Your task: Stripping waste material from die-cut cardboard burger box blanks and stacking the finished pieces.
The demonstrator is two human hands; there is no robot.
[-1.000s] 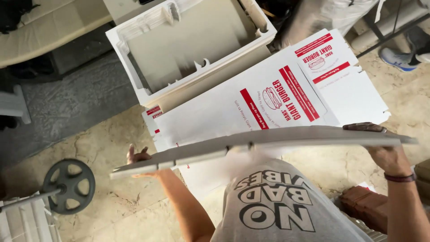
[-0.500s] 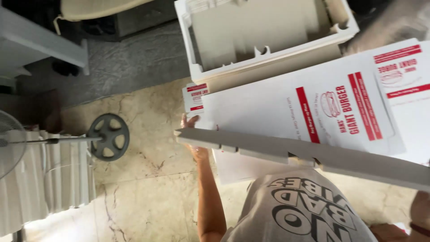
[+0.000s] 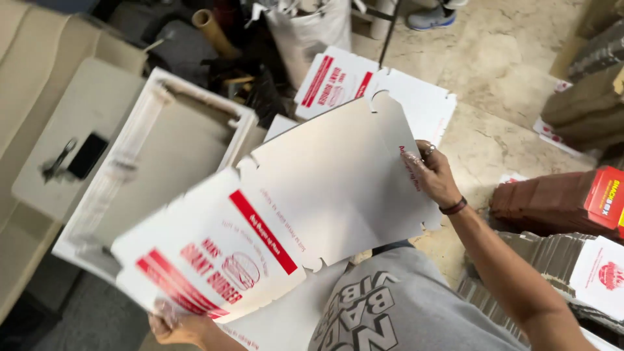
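Flat white die-cut carton blank (image 3: 312, 214), red print, notched edges; left hand (image 3: 179, 328) and right hand (image 3: 432, 174) fingers clamped on opposite ends

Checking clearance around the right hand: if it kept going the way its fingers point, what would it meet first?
The right hand grips the edge of the flat carton sheet, fingers pointing across it. Going on, it would probably meet that sheet first, then perhaps the white tray beyond; depth is unclear.

Flat white-and-red box blank (image 3: 286, 221) in both hands, another (image 3: 364, 88) on the floor, red cartons (image 3: 604, 195) at right.
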